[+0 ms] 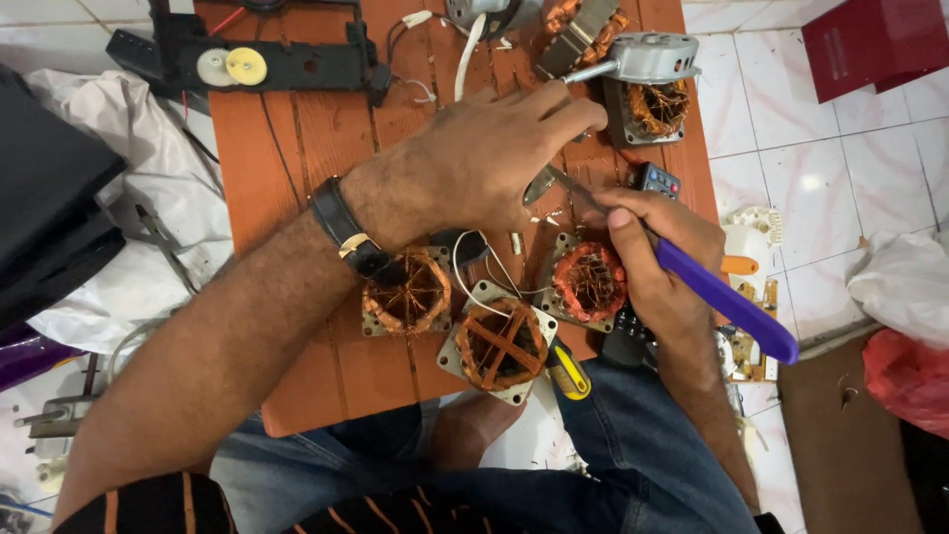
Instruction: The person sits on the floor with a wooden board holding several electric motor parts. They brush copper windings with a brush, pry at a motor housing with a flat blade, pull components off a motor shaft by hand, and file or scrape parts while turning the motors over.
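Right hand (660, 252), centre-right of frame, fingers closed around purple-handled tool (727, 302); tip meets small metal part (539, 184) pinched by left hand (484, 158) above copper-wound stators (590, 281). Step: probing the part. Next move likely needs steady tip pressure.

Overhead view, bright even light, prob. daylight or a ceiling lamp; colours warm. Glare spot on the white floor tiles (809, 183) at right. Shadows soft and short: a faint one under the left hand (474, 163) on the orange board (287, 148), darker under the board's near edge. Centre sharp; copper coils (591, 281) w/ wire detail crisp. Slight softness at the frame corners, esp. bottom sleeve (158, 506). Wide-angle lens bends tile lines mildly at the edges. No motion blur on the right hand (657, 252).
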